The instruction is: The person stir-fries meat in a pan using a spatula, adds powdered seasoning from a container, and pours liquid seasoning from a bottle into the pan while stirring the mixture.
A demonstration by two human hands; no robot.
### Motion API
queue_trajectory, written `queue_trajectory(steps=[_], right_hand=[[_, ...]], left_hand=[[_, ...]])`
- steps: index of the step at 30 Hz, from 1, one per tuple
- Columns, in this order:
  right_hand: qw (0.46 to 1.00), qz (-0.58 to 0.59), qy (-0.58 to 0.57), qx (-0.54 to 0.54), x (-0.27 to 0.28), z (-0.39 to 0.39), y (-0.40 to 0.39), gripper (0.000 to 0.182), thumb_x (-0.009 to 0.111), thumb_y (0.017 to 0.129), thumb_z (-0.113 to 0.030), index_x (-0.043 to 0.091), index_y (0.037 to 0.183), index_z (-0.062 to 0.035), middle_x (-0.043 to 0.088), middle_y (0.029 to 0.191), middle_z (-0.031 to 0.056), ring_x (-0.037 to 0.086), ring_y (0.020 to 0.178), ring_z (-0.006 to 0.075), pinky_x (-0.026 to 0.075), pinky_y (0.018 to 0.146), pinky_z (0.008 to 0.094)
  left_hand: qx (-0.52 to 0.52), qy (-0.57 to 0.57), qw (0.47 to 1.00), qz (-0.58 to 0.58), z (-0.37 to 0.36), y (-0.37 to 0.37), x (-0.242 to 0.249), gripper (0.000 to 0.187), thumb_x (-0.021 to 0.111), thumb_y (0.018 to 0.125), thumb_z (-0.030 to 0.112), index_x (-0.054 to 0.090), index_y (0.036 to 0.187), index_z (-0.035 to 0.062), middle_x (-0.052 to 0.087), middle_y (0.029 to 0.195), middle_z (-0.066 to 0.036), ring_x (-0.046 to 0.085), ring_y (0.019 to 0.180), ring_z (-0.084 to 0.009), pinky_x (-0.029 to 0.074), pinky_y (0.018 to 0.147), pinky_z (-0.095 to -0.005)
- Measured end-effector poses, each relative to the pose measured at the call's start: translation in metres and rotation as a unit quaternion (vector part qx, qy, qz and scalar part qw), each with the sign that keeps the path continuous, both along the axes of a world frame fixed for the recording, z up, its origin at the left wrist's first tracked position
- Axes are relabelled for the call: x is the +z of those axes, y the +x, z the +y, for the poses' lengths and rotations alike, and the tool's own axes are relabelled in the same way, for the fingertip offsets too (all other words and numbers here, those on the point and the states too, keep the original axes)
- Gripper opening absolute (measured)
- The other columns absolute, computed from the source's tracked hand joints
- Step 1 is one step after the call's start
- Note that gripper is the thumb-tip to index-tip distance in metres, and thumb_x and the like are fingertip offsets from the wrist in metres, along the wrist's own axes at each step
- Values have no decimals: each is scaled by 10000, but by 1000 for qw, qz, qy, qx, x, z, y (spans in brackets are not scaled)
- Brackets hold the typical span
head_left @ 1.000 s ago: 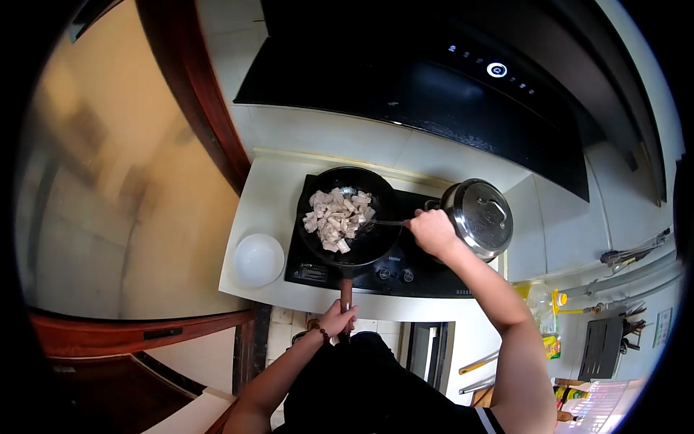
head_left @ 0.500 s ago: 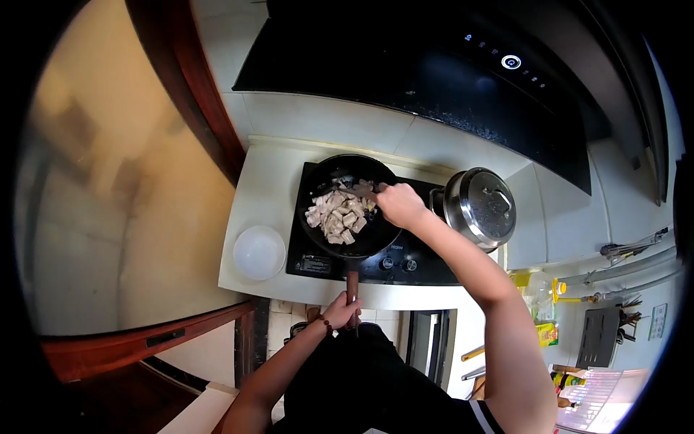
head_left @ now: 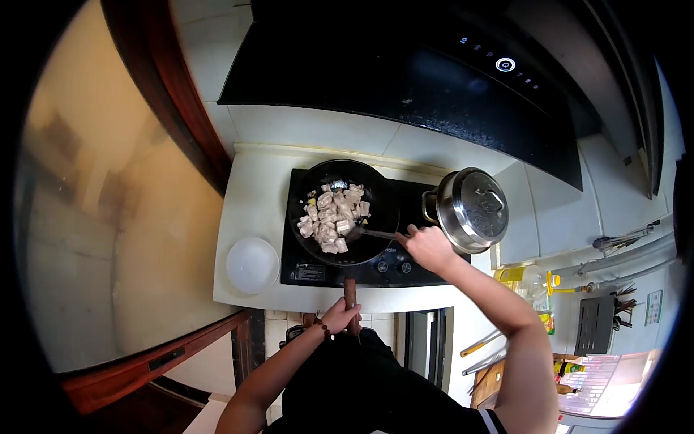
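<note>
Pale, unbrowned meat chunks [head_left: 327, 215] are being stirred in a round black pan [head_left: 380, 207]; its brown handle [head_left: 350, 291] and a slim spatula [head_left: 379, 233] are being gripped by left hand [head_left: 337, 317] and right hand [head_left: 429, 249].

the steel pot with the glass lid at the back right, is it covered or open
Covered: the round glass lid sits over the steel pot.

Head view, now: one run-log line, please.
left hand: grip on wok handle | right hand: utensil at pale chunks in wok | lidded pot alongside
</note>
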State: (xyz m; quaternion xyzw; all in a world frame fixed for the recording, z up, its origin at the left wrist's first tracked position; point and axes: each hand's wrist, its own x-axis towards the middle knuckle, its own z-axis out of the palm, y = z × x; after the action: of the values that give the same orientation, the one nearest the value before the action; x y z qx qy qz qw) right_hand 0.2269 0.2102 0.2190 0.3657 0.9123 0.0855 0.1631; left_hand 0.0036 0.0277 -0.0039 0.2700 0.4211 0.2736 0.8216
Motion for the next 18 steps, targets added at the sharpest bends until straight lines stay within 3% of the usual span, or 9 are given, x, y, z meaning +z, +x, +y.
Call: queue_trajectory(steps=[3, 6, 7, 9, 11, 12, 16, 17, 18], right_hand=[[990, 87, -47, -96, -21, 21, -8, 204, 640, 861, -128, 741, 1033, -85, 711, 897, 181, 734, 791, 348, 592, 673, 454], [961, 155, -94, -208, -19, 46, 13, 151, 657, 829, -106, 744, 921, -25, 722, 891, 243, 702, 863, 445, 591, 791, 503], [962, 152, -150, -170, -23, 67, 30, 177, 670, 842, -112, 757, 960, -12, 728, 852, 248, 711, 826, 436, 591, 801, 481], [903, 173, -261, -294, 9, 89, 35, 187, 667, 858, -121, 766, 958, 3, 737, 777, 210, 730, 719, 356, 590, 679, 453], [828, 142, -340, -422, 37, 113, 27, 271, 627, 900, -138, 763, 1099, -13, 735, 731, 131, 684, 592, 228, 529, 512, 374], [839, 135, -356, -390, 29, 132, 36, 268, 590, 917, -145, 757, 1080, -13, 706, 690, 95, 625, 526, 162, 471, 442, 317], [828, 117, -333, -435, 51, 159, 22, 207, 620, 953, -201, 733, 996, -32, 648, 618, 57, 537, 436, 140, 407, 397, 306], [845, 104, -303, -429, 55, 162, 17, 190, 630, 942, -192, 731, 983, -37, 648, 617, 54, 549, 442, 147, 410, 400, 313], [908, 11, -273, -317, 48, 175, 27, 164, 646, 909, -167, 729, 888, -27, 668, 643, 78, 612, 521, 195, 460, 452, 350]], left_hand=[[3, -5, 1000, 6, -2, 1, -5, 298, 575, 1066, 234, 430, 1204, 13, 634, 950, -131, 717, 765, -284, 630, 695, -436], [5, -6, 1000, 0, -1, 1, 1, 307, 577, 1066, 248, 417, 1186, 15, 629, 943, -132, 707, 765, -267, 634, 686, -428], [4, -9, 1000, -4, -1, 0, 3, 314, 579, 1065, 257, 404, 1166, 17, 624, 940, -133, 698, 765, -251, 639, 679, -421], [5, -3, 1000, -1, -1, 1, 1, 317, 575, 1067, 265, 406, 1166, 15, 627, 935, -133, 700, 754, -250, 634, 670, -415], [6, 3, 1000, 3, -1, 1, 2, 321, 570, 1069, 273, 409, 1165, 12, 631, 930, -132, 702, 743, -250, 629, 661, -409], [0, 6, 1000, 18, -1, 0, 8, 324, 567, 1070, 280, 412, 1163, 11, 634, 921, -128, 703, 726, -250, 625, 655, -404], [-14, 11, 999, 44, 1, -1, 13, 284, 545, 1081, 258, 442, 1192, 17, 653, 908, -119, 716, 724, -260, 604, 650, -385], [-8, 10, 999, 43, 0, 0, 12, 284, 545, 1081, 258, 442, 1192, 17, 653, 908, -119, 716, 724, -260, 604, 650, -385], [-8, 22, 999, 42, -1, 0, 9, 282, 545, 1081, 257, 442, 1189, 18, 656, 909, -119, 717, 722, -257, 604, 648, -385]])
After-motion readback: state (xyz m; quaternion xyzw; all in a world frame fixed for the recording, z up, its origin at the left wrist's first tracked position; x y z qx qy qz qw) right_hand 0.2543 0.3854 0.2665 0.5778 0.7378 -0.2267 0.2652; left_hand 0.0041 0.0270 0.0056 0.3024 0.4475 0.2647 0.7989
